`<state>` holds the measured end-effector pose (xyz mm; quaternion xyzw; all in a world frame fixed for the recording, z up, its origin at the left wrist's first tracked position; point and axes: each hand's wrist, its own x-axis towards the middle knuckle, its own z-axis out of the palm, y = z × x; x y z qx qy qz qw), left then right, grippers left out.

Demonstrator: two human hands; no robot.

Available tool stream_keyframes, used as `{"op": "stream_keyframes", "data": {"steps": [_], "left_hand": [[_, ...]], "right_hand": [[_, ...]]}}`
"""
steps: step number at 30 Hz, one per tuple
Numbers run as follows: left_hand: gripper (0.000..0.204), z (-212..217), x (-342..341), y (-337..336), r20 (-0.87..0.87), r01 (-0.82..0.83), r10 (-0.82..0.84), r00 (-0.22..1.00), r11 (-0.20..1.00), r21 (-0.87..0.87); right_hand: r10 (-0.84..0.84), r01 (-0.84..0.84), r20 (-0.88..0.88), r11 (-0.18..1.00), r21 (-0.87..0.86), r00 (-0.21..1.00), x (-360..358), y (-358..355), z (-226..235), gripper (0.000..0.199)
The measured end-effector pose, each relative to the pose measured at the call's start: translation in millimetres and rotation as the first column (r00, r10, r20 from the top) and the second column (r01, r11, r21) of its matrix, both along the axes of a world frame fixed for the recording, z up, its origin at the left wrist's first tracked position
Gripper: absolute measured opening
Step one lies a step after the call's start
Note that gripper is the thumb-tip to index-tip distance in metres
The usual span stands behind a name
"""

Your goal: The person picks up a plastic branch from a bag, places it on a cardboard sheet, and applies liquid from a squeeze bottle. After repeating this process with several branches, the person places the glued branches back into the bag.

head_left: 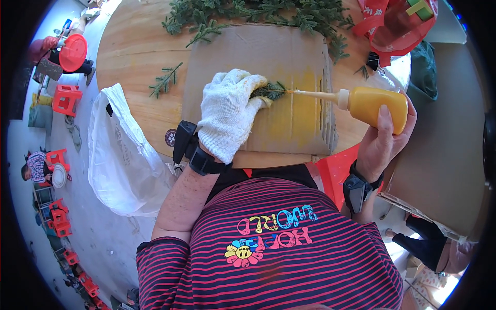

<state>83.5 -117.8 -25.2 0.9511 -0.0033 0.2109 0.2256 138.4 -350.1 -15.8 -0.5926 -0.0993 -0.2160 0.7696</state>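
My left hand [230, 111], in a white knit glove stained yellow at the fingertips, is closed around a short green fir sprig [273, 91]. The sprig's tip sticks out past the thumb and forefinger, over a flat piece of cardboard [222, 46] marked with yellow smears. My bare right hand [385, 137] grips a squeeze bottle [377, 106] filled with yellow liquid, tilted on its side. Its long thin nozzle points left and reaches the end of the sprig, where a little yellow shows.
Green fir branches [258, 13] are heaped at the table's far side, and a loose sprig [166, 81] lies left of the cardboard. A red bag [395, 31] sits far right. A white plastic bag [121, 155] hangs at the left edge. A large cardboard box [439, 155] stands to the right.
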Motion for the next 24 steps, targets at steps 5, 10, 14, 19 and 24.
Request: {"op": "stream_keyframes", "data": {"steps": [5, 10, 14, 19, 24], "left_hand": [[0.031, -0.7, 0.7, 0.1, 0.000, 0.005, -0.005, 1.000, 1.000, 0.000], [0.031, 0.4, 0.9, -0.3, -0.005, 0.006, -0.006, 1.000, 1.000, -0.009], [0.031, -0.7, 0.9, 0.2, 0.004, 0.008, -0.008, 1.000, 1.000, -0.016], [0.032, -1.5, 0.4, 1.8, 0.010, 0.008, -0.008, 1.000, 1.000, -0.011], [0.031, -3.5, 0.3, 2.6, 0.024, 0.005, -0.005, 1.000, 1.000, -0.018]], "right_hand": [[0.001, -0.001, -0.009, 1.000, 0.008, 1.000, -0.2, -7.1, -1.6, 0.043], [-0.043, 0.043, -0.002, 0.999, -0.028, 0.999, 2.0, -18.1, -9.2, 0.043], [-0.077, 0.077, 0.001, 0.996, -0.044, 0.997, 1.8, -24.5, -10.2, 0.044], [-0.094, 0.094, -0.032, 0.996, -0.009, 0.995, 0.4, -35.5, -6.1, 0.043], [-0.036, 0.043, -0.065, 0.994, 0.101, 0.997, -0.6, -30.8, 3.9, 0.042]]}}
